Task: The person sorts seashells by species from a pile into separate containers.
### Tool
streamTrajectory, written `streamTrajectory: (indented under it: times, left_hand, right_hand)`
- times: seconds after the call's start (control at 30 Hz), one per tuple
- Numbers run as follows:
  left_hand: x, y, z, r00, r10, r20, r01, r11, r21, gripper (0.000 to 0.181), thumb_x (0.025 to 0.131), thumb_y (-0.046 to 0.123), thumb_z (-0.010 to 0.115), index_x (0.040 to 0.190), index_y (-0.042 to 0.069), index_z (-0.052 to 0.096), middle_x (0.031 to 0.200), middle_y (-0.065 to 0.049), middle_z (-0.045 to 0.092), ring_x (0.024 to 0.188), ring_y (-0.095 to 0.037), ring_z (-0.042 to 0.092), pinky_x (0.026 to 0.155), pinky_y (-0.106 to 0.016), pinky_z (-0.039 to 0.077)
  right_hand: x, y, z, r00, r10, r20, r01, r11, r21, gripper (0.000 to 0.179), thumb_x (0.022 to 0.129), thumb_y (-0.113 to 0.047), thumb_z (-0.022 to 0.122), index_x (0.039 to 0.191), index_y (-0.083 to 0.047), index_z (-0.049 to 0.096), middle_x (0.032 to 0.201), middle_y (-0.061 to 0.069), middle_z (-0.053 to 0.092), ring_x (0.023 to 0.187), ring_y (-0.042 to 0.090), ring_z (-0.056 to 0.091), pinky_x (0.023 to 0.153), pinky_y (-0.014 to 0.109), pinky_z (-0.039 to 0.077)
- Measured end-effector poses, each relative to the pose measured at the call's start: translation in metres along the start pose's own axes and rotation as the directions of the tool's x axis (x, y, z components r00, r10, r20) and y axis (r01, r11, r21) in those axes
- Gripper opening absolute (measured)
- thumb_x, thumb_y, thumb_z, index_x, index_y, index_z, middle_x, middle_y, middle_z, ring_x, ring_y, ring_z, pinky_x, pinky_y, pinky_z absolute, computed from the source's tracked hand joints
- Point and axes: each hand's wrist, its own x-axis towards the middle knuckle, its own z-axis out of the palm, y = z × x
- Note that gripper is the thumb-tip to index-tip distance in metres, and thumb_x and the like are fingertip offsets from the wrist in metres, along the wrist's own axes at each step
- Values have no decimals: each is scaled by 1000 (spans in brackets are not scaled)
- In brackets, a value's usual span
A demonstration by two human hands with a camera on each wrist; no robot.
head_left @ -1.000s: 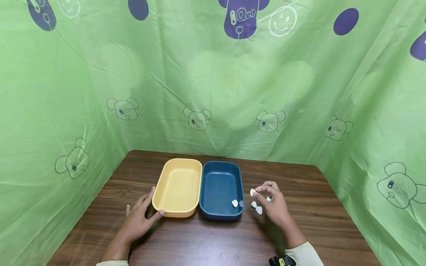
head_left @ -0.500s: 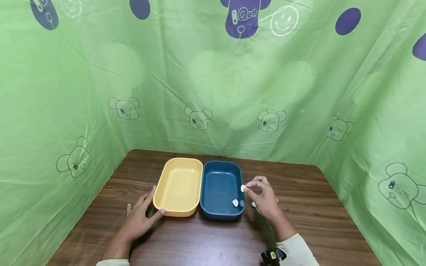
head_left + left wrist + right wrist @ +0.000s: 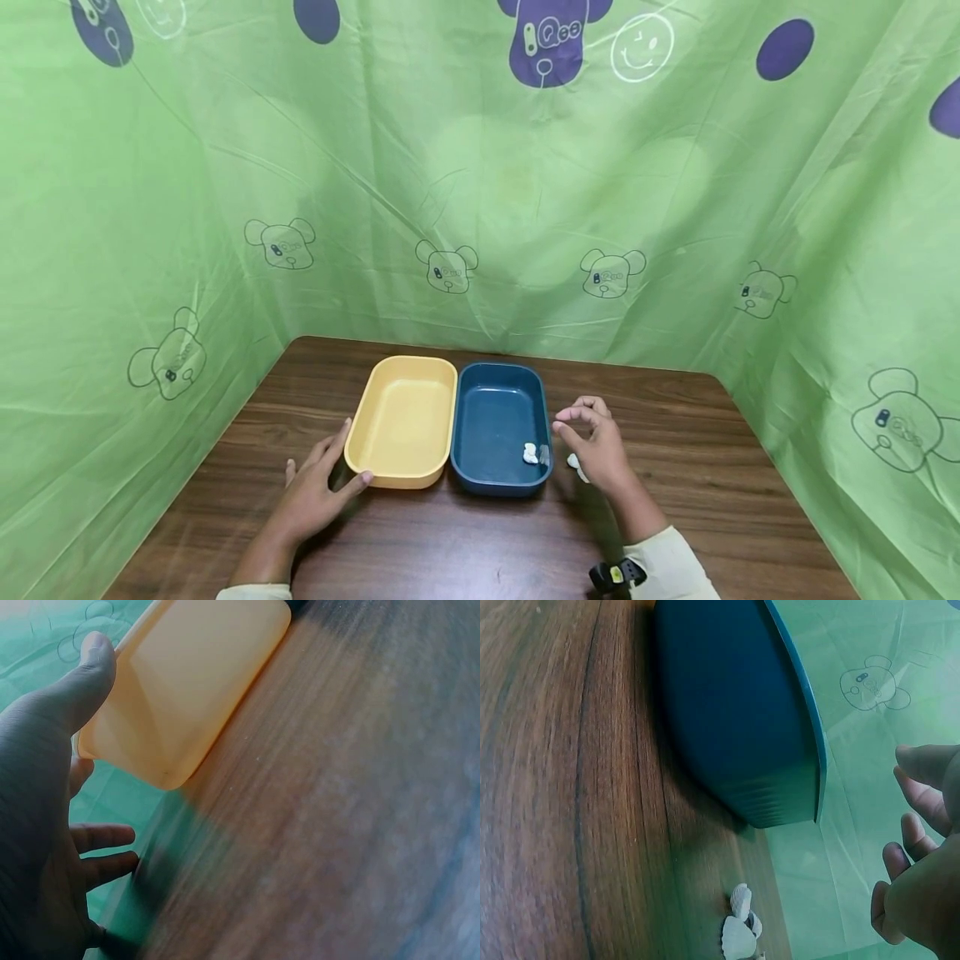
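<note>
White seashells (image 3: 530,453) lie inside the blue tray (image 3: 501,485) near its right wall. My right hand (image 3: 596,442) hovers just past that wall, its thumb and index finger slightly apart and holding nothing. On the table beside the tray, partly covered by this hand, are several more shells (image 3: 739,937); the right wrist view shows their ribbed, fan-like form. At the near left corner of the yellow tray (image 3: 405,482), my left hand (image 3: 311,492) rests with its fingers spread. Its thumb (image 3: 94,664) touches the tray, while other fingers extend along the side.
Both trays stand side by side on a brown wooden table (image 3: 450,550). A green printed curtain (image 3: 480,183) hangs behind the table and along both sides. Nothing lies inside the yellow tray. A dark band (image 3: 617,575) circles the right wrist.
My right hand has moved left from the loose shells to the blue tray's edge and let go of a shell. That shell now lies in the tray by another. My left hand has stayed put.
</note>
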Motion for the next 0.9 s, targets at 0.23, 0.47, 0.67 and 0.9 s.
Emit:
streamTrajectory:
  times: [0.23, 0.47, 0.67, 0.9]
  left_hand:
    - [1, -1, 1, 1000, 2, -1, -2, 1000, -3, 99, 100, 58, 74, 177, 27, 19, 164, -26, 50, 148, -57, 52, 111, -98, 11]
    - [1, -2, 1, 1000, 0, -2, 0, 1000, -12, 99, 100, 58, 73, 177, 27, 19, 163, -26, 49, 148, -58, 51, 111, -98, 11]
    - [2, -3, 1, 1000, 0, -3, 0, 1000, -18, 99, 100, 59, 73, 177, 28, 18, 164, -26, 49, 149, -58, 50, 111, -98, 10]
    - [1, -1, 0, 1000, 3, -7, -3, 1000, -17, 99, 100, 58, 74, 177, 27, 20, 163, -25, 50, 148, -58, 52, 111, -98, 11]
  right_hand:
    - [2, 7, -8, 1000, 17, -7, -18, 1000, -13, 14, 99, -7, 80, 109, 2, 79, 129, 13, 56, 128, 22, 48, 102, 22, 39]
    - [3, 15, -16, 1000, 11, -28, -12, 1000, -28, 13, 100, -6, 78, 110, 3, 79, 127, 14, 56, 127, 24, 48, 101, 24, 40]
    - [5, 23, -24, 999, 40, -36, -41, 999, -31, 15, 100, -5, 77, 112, 3, 79, 130, 15, 55, 129, 23, 47, 81, 14, 47]
    - [6, 37, -34, 997, 58, -59, -61, 996, -59, 18, 100, -4, 77, 115, 6, 78, 132, 17, 56, 130, 23, 48, 107, 25, 39]
